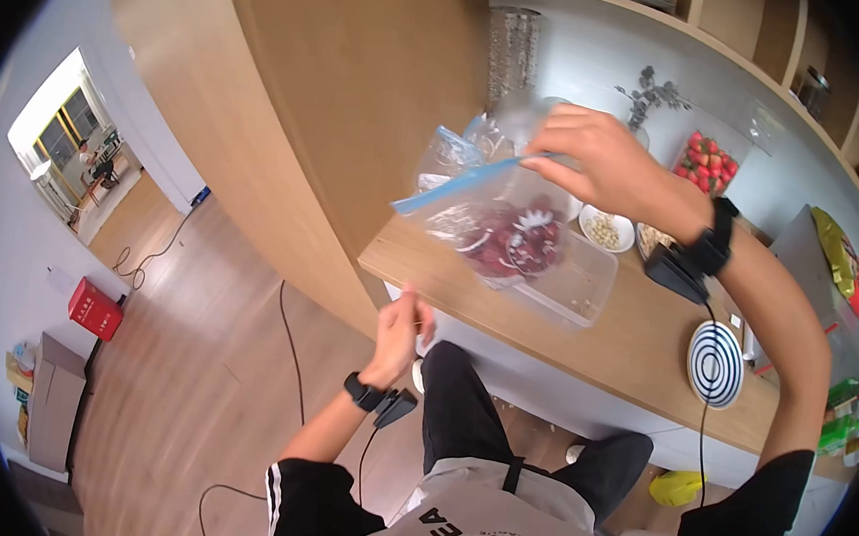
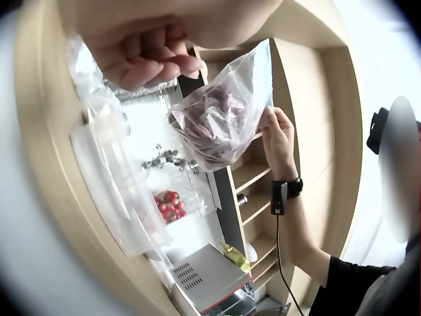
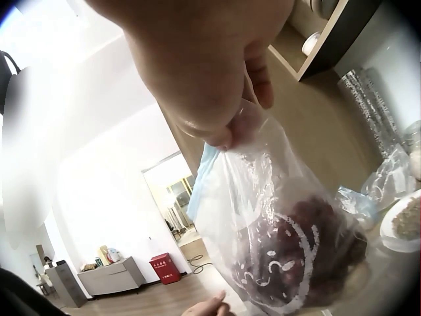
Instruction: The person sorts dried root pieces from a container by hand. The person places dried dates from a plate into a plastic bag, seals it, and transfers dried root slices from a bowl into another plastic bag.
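Note:
A clear zip bag (image 1: 516,236) with a blue top strip and dark red pieces inside hangs from my right hand (image 1: 606,161), which pinches its top corner. The right wrist view shows the bag (image 3: 283,243) below the hand (image 3: 197,72), with white print on its front. My left hand (image 1: 400,336) is off the bag, in front of the counter edge, its fingers curled around nothing; the left wrist view shows this hand (image 2: 148,49) near the bag (image 2: 220,112). Under the bag stands a clear plastic container (image 1: 593,279).
On the counter (image 1: 644,333) are a bowl of pale pieces (image 1: 603,230), a striped plate (image 1: 716,365), strawberries (image 1: 706,166), and other clear bags (image 1: 447,160) beside the tall wooden panel. Shelves run above. Cables hang from both wrists.

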### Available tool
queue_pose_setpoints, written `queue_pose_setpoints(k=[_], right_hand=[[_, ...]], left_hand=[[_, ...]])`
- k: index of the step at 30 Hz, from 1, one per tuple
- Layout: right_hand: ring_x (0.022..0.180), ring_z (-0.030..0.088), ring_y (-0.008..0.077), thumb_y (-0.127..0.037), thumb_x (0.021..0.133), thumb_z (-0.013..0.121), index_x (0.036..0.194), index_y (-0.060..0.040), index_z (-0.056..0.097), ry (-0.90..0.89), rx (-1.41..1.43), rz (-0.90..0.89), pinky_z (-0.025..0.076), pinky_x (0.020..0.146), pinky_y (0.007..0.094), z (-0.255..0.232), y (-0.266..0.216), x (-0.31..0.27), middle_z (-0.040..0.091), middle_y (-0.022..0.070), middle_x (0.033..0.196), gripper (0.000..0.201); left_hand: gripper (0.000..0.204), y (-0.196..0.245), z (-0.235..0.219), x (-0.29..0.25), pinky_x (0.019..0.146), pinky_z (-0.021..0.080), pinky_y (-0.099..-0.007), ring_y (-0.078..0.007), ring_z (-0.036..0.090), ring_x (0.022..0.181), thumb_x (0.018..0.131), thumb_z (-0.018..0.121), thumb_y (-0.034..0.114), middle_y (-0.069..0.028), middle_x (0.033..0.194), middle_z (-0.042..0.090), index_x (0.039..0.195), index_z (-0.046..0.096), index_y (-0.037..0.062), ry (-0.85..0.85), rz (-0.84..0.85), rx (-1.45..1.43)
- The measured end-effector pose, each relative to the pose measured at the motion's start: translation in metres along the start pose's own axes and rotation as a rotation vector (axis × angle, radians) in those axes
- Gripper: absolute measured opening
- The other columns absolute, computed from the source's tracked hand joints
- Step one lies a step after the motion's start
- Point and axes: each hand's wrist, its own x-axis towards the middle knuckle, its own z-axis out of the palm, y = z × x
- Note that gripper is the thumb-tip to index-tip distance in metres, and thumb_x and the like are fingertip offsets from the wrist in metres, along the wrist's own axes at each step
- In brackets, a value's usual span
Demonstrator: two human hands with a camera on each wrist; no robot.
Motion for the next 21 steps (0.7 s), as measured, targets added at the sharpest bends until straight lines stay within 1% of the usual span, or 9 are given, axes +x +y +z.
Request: queue_pose_setpoints(k=[3,6,8,11,13,15,17,19,21], right_hand=[[0.089,0.062,0.0334,-0.015,0.094,0.071,0.093,0.0019,0.071,0.0,0.045,-0.056,0.052,0.08,0.0423,0.046,0.027,0.044,0.069,0.0137,0.086,0.017],[0.095,0.063,0.0329,-0.016,0.095,0.07,0.097,0.0004,0.073,-0.072,0.087,-0.064,0.054,0.083,0.0431,0.105,0.061,0.063,0.071,0.0125,0.091,0.017],[0.099,0.063,0.0323,-0.018,0.095,0.069,0.108,-0.0019,0.072,-0.241,-0.045,0.042,0.054,0.088,0.043,0.136,0.07,0.065,0.071,0.0112,0.101,0.021],[0.101,0.063,0.0311,-0.019,0.094,0.068,0.118,-0.0053,0.069,-0.093,-0.102,-0.038,0.053,0.092,0.0429,0.147,0.074,0.059,0.068,0.0103,0.109,0.027],[0.097,0.062,0.0295,-0.018,0.093,0.068,0.116,-0.0083,0.068,-0.023,-0.153,-0.165,0.051,0.09,0.0412,0.122,0.052,0.053,0.064,0.0083,0.103,0.025],[0.096,0.062,0.0236,-0.022,0.092,0.07,0.109,-0.011,0.065,-0.008,-0.299,-0.323,0.052,0.079,0.038,0.064,0.003,0.03,0.06,0.0037,0.091,0.022],[0.087,0.062,0.0185,-0.023,0.089,0.072,0.103,-0.0139,0.062,0.094,-0.379,-0.389,0.05,0.072,0.0328,0.03,-0.031,0.007,0.056,0.0005,0.083,0.019],[0.077,0.062,0.0164,-0.025,0.083,0.074,0.101,-0.0155,0.061,0.14,-0.463,-0.409,0.05,0.067,0.0313,-0.004,-0.065,-0.017,0.057,-0.0017,0.08,0.024],[0.07,0.06,0.0153,-0.022,0.079,0.074,0.11,-0.0171,0.067,0.181,-0.443,-0.411,0.049,0.058,0.0278,-0.032,-0.091,-0.042,0.056,-0.0002,0.078,0.032]], left_hand=[[0.076,0.013,-0.043,-0.01,0.046,0.037,-0.0283,-0.0153,0.046,0.046,0.114,0.031,0.049,-0.0062,0.048,0.046,0.052,0.044,0.0076,0.033,0.104,0.043],[0.078,0.023,-0.057,-0.01,0.047,0.036,-0.0293,-0.0155,0.044,0.045,0.114,0.031,0.049,-0.0067,0.044,0.042,0.047,0.036,0.0099,0.08,0.098,0.005],[0.077,0.022,-0.058,-0.003,0.048,0.035,-0.0297,-0.0151,0.043,0.046,0.114,0.031,0.05,-0.0075,0.046,0.044,0.048,0.035,0.0098,0.075,0.082,0.023],[0.075,0.026,-0.051,0.005,0.053,0.036,-0.0301,-0.0146,0.043,0.049,0.114,0.033,0.048,-0.0087,0.051,0.049,0.05,0.035,0.0089,0.021,0.094,0.115],[0.073,0.034,-0.04,0.013,0.055,0.037,-0.0299,-0.0144,0.043,0.051,0.114,0.036,0.045,-0.0091,0.053,0.051,0.051,0.035,0.0082,-0.058,0.1,0.176],[0.067,0.043,-0.023,0.031,0.063,0.042,-0.0294,-0.0167,0.055,0.06,0.113,0.043,0.039,-0.0104,0.059,0.057,0.055,0.044,0.0057,-0.142,0.165,0.432],[0.043,0.051,-0.002,0.05,0.067,0.041,-0.0331,-0.0193,0.052,0.067,0.108,0.052,0.022,-0.0123,0.072,0.062,0.072,0.059,-0.0005,-0.249,0.232,0.589],[0.016,0.019,-0.012,0.092,0.08,0.048,-0.0425,-0.031,0.061,0.089,0.101,0.056,0.01,-0.0202,0.101,0.067,0.104,0.066,-0.0024,-0.363,0.475,0.877],[0.018,0.007,-0.009,0.104,0.081,0.048,-0.0439,-0.0307,0.061,0.089,0.101,0.055,0.012,-0.0203,0.102,0.067,0.104,0.066,-0.0021,-0.456,0.468,0.901]])
